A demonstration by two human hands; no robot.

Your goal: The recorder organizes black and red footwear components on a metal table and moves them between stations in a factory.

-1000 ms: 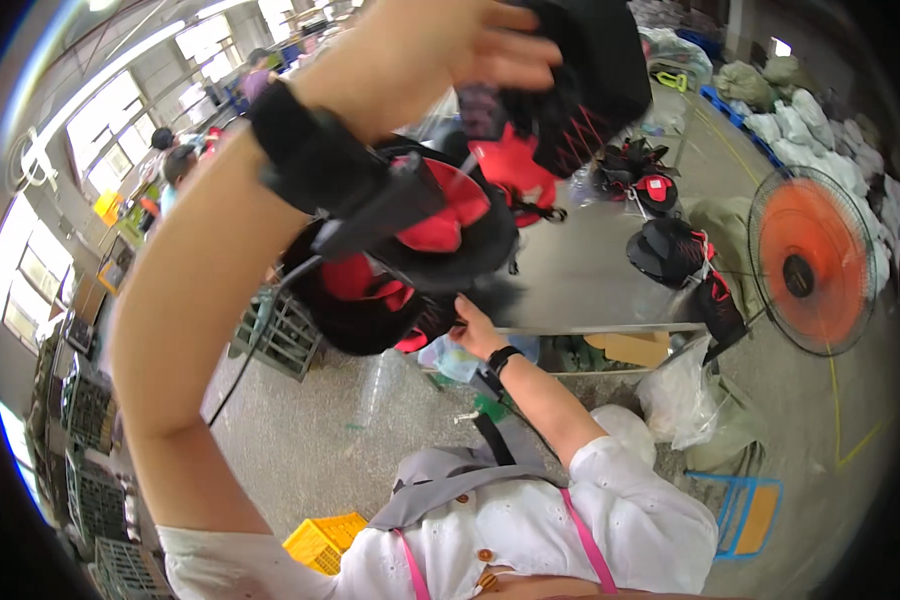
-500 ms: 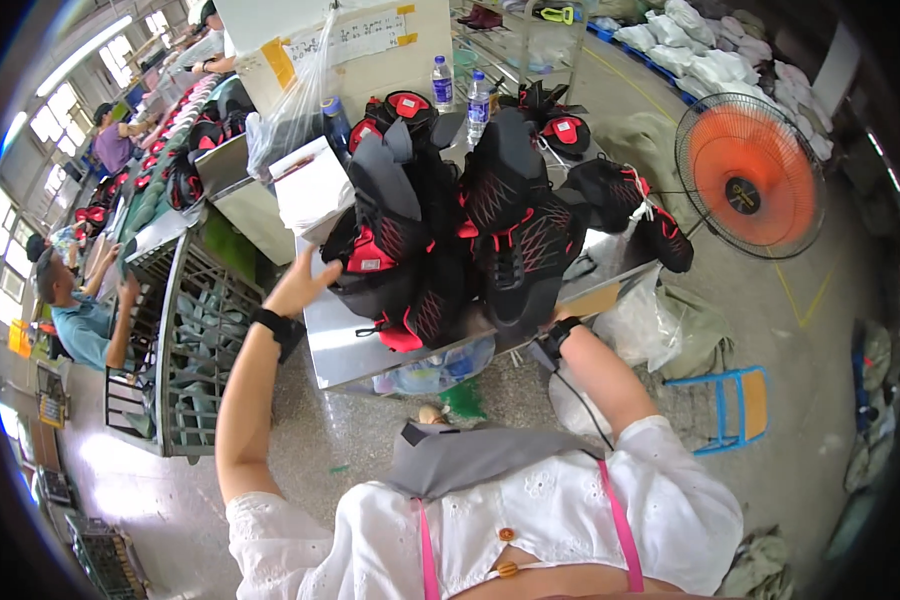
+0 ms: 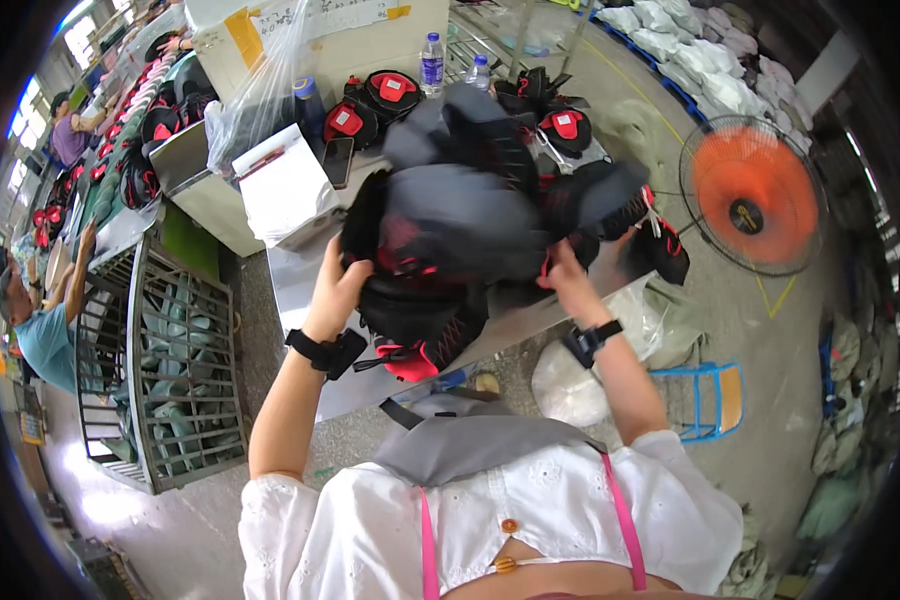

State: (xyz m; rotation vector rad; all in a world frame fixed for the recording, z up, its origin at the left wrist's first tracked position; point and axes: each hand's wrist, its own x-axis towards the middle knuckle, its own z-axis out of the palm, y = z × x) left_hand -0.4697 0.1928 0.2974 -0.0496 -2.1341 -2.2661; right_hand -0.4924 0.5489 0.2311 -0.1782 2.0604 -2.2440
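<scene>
A pile of black shoes with red trim [image 3: 460,215] stands on a metal-topped table [image 3: 315,375] in front of me; its upper part is smeared by motion. At the pile's left side my left hand [image 3: 336,290] is closed on a black shoe, thumb in front and fingers mostly hidden behind. On the right, my right hand [image 3: 574,285] grips a red-edged black shoe at the pile's lower right, its fingertips partly hidden. A further black-and-red shoe [image 3: 660,250] with a pale tie lies at the table's right end.
Left of the pile are a stack of white paper [image 3: 288,190], a phone [image 3: 338,162] and a dark flask [image 3: 308,108]. Water bottles [image 3: 431,65] stand behind. An orange fan [image 3: 750,200] is at right, a rack [image 3: 185,370] at left, a blue-framed stool [image 3: 715,400] near right.
My right hand has come up from under the front shoe to the pile's right side. The upper shoes have shifted and blur. The phone beside the paper now shows; the view has tilted.
</scene>
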